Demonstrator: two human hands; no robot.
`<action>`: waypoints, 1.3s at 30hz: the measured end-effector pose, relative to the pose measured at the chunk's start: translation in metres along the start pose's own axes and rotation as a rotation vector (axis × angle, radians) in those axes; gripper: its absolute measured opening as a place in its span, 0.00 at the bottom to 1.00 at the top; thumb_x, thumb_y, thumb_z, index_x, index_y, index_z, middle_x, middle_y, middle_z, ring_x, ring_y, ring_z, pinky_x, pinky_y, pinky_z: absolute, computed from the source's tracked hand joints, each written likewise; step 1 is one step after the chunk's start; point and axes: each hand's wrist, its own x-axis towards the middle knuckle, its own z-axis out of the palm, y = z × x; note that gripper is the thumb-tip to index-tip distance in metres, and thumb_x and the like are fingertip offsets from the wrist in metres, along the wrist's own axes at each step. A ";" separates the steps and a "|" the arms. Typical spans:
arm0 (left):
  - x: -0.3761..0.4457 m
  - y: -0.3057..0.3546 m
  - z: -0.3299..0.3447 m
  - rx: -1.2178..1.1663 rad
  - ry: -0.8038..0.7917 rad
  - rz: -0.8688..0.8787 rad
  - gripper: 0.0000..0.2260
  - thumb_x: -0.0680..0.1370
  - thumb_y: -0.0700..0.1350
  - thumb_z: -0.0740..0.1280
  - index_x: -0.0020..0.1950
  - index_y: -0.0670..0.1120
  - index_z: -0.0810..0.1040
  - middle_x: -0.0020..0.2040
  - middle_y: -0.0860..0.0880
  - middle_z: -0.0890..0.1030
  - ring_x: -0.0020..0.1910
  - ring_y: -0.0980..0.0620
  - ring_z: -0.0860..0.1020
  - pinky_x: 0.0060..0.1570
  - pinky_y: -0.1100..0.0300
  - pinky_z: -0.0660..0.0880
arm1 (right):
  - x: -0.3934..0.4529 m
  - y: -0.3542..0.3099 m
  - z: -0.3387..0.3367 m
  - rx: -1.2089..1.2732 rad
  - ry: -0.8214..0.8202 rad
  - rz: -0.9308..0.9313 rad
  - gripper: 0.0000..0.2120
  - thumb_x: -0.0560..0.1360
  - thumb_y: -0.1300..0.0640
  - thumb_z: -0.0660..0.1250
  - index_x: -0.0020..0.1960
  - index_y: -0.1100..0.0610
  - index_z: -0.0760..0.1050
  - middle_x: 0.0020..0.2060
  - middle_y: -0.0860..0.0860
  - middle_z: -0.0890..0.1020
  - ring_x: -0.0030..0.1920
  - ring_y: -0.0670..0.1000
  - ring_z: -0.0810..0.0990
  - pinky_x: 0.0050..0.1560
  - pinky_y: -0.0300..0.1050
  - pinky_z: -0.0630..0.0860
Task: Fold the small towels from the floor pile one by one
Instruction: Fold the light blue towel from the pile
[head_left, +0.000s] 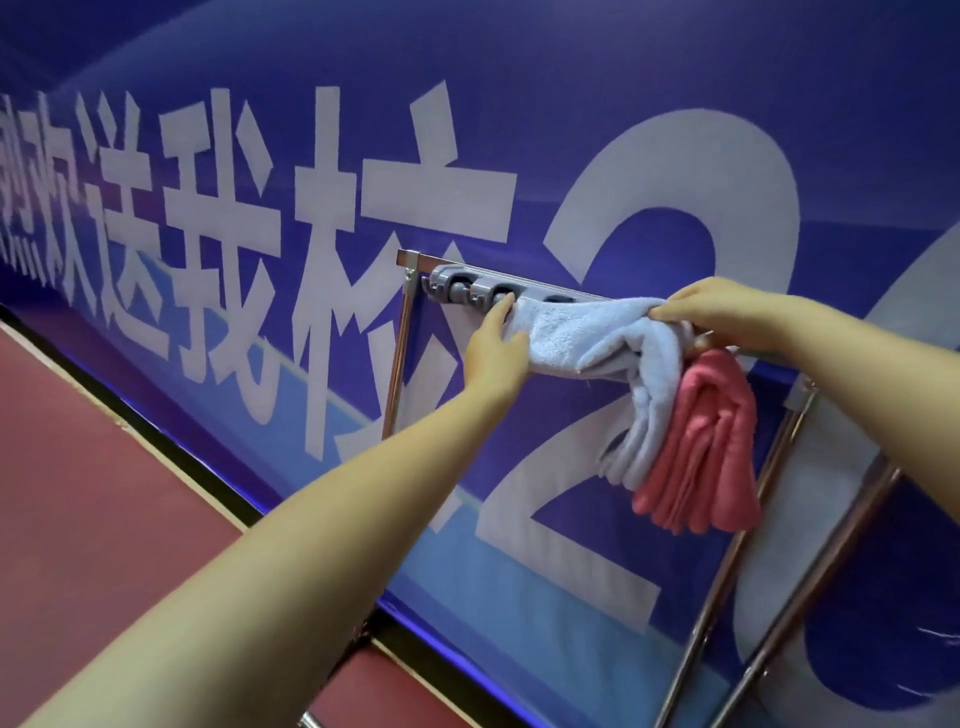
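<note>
**Blue towel being laid over the rack rail**

The left hand (496, 345) cups the near end of a light blue towel (587, 338), fingers wrapped over its edge and thumb up by the grey clip strip (478, 291) on the top bar. The right hand (711, 312) pinches the same towel at its upper fold, fingertips curled down onto the cloth just above the rail. Between the two hands the towel lies stretched along the bar of a chrome rack (402, 338), and its far end drops off in a loose, bunched tail.

Right beside that tail, touching it, hangs a pink towel (706, 447), folded in long pleats and draped from the same rail under the right wrist.

Behind the rack stands a blue banner (311, 182) with large white lettering, and reddish flooring (104, 467) shows below to the left. No floor pile is in view.

By my reckoning, this is the hanging or straightening stage for one towel, not the pick-up. The blue one looks uneven, so the next move calls for evening out the bunched end and squaring it on the bar without dragging the pink neighbour off.
</note>
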 end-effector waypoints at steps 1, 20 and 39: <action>-0.002 -0.006 0.006 -0.014 -0.004 -0.002 0.24 0.75 0.41 0.59 0.71 0.55 0.71 0.61 0.52 0.77 0.54 0.48 0.79 0.53 0.44 0.79 | 0.004 0.003 0.000 -0.023 0.027 0.011 0.09 0.73 0.53 0.65 0.36 0.56 0.73 0.31 0.51 0.70 0.30 0.49 0.69 0.33 0.43 0.68; -0.016 -0.102 0.080 -0.271 -0.110 -0.334 0.15 0.78 0.43 0.66 0.64 0.49 0.79 0.61 0.47 0.80 0.47 0.54 0.79 0.35 0.69 0.77 | 0.050 0.005 0.031 -0.218 0.359 -0.108 0.07 0.70 0.51 0.71 0.43 0.55 0.79 0.43 0.50 0.81 0.46 0.51 0.77 0.48 0.45 0.73; -0.058 -0.033 0.076 -0.133 -0.241 -0.418 0.20 0.84 0.53 0.49 0.61 0.46 0.77 0.51 0.50 0.78 0.52 0.51 0.76 0.52 0.60 0.68 | -0.001 0.014 0.045 -0.482 0.312 -0.223 0.15 0.77 0.57 0.56 0.58 0.61 0.76 0.58 0.59 0.79 0.58 0.60 0.75 0.56 0.50 0.71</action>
